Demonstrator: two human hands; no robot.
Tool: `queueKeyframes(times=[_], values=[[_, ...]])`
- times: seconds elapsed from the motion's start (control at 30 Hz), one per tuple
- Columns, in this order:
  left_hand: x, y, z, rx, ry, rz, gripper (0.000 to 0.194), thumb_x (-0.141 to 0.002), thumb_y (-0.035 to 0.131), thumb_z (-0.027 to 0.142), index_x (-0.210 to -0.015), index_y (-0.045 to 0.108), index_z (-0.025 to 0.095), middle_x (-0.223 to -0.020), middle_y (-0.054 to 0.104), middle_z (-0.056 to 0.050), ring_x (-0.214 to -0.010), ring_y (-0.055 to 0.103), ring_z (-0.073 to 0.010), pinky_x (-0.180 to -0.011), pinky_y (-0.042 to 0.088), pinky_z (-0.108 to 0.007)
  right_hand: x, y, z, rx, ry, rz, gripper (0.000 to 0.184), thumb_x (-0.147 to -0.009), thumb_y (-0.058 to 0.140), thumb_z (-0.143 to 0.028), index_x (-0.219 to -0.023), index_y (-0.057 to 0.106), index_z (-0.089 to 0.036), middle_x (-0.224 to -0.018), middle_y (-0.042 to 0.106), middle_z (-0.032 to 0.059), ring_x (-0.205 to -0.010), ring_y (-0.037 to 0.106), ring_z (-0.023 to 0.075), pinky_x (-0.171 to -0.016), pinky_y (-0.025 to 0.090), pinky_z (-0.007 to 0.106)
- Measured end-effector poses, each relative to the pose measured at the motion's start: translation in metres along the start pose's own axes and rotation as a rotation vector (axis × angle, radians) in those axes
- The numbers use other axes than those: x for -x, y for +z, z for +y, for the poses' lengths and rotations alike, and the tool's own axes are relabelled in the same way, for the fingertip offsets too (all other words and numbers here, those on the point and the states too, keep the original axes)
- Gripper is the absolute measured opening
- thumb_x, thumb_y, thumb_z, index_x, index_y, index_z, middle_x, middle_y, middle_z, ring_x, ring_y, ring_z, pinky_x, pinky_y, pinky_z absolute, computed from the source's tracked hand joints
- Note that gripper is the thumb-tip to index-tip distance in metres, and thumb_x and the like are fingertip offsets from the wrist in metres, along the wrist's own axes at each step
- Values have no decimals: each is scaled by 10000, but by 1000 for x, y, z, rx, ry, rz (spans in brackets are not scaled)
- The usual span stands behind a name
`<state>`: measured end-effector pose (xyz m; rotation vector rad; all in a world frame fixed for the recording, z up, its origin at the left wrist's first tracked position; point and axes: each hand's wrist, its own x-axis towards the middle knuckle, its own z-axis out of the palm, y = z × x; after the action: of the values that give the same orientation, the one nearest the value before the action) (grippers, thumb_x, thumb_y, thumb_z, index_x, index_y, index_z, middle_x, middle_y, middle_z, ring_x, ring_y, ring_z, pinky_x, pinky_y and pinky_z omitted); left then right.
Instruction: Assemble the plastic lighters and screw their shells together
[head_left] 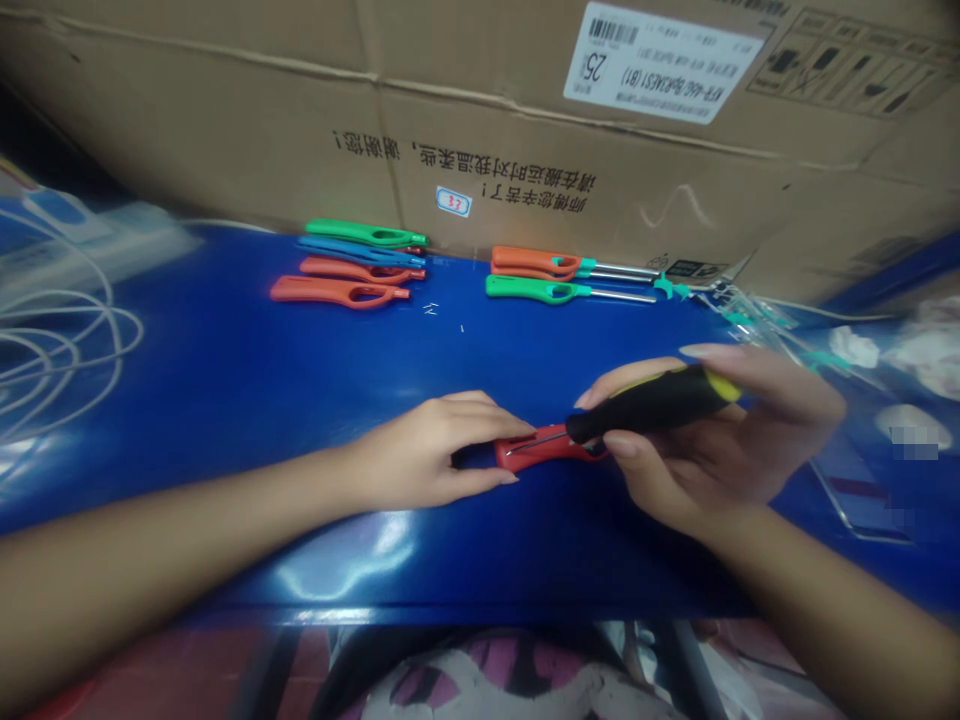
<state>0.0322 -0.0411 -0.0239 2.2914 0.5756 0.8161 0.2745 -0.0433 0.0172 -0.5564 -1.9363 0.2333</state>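
A red lighter handle (536, 450) lies on the blue table in front of me. My left hand (450, 450) pinches its left end between thumb and fingers. A screwdriver (649, 405) with a black and yellow grip is held in my right hand (720, 440). Its thin shaft slants down to the left, and the tip meets the handle near its left end. Part of the handle's right side is hidden behind my right fingers and the screwdriver grip. A few tiny silver screws (430, 309) lie loose on the table beyond my left hand.
Several lighter handles (330, 290) in green, blue and orange lie at back left. Two lighters with metal tubes (532, 289) lie right of them. A cardboard box (247, 140) stands along the back. Coiled white cable (60, 370) is at left; metal rods (757, 315) lie at right.
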Motion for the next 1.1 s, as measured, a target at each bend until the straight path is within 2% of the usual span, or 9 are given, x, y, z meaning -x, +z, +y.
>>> queueKeyframes(times=[0.17,0.3,0.47,0.6,0.77,1.1], values=[[0,-1,0,2,-5,0,401,-918,693,258,-1302,628,160,-1181,729,-115,-1071,659,-234,-946,540,-388,3,-5,0,84,39,-78,615,-802,772,-193,-1340,495,-304,-925,715,57,-680,716,231,-591,599,374],[0,0,-1,2,-10,-3,406,-919,693,250,-1307,627,150,-1180,727,-116,-1070,652,-232,-950,537,-388,2,-9,0,97,26,-84,606,-802,776,-208,-1330,499,-315,-921,734,44,-673,718,230,-609,598,377],[0,-1,0,18,-24,-11,417,-918,692,252,-1320,623,158,-1183,726,-116,-1067,648,-234,-956,536,-398,0,-12,0,124,49,-203,358,-804,772,-245,-1138,645,-263,-898,741,74,-655,714,234,-615,605,386],[-1,-2,1,15,-31,-22,414,-922,686,255,-1319,625,152,-1180,725,-123,-1067,649,-240,-958,540,-406,0,-11,0,75,44,-163,406,-791,774,-222,-1169,637,-276,-901,739,71,-663,714,235,-594,604,382],[-1,-1,1,12,-40,-19,415,-918,688,262,-1317,629,164,-1169,728,-127,-1056,657,-245,-953,545,-418,-1,-14,-1,63,115,-275,326,-800,763,-225,-1107,661,-269,-904,730,84,-657,706,238,-594,603,392],[-1,-1,1,16,-33,-18,410,-921,682,254,-1317,630,160,-1175,728,-131,-1065,656,-241,-962,541,-417,0,-15,-1,74,120,-265,323,-791,775,-233,-1094,662,-249,-899,729,83,-658,701,226,-615,609,379]])
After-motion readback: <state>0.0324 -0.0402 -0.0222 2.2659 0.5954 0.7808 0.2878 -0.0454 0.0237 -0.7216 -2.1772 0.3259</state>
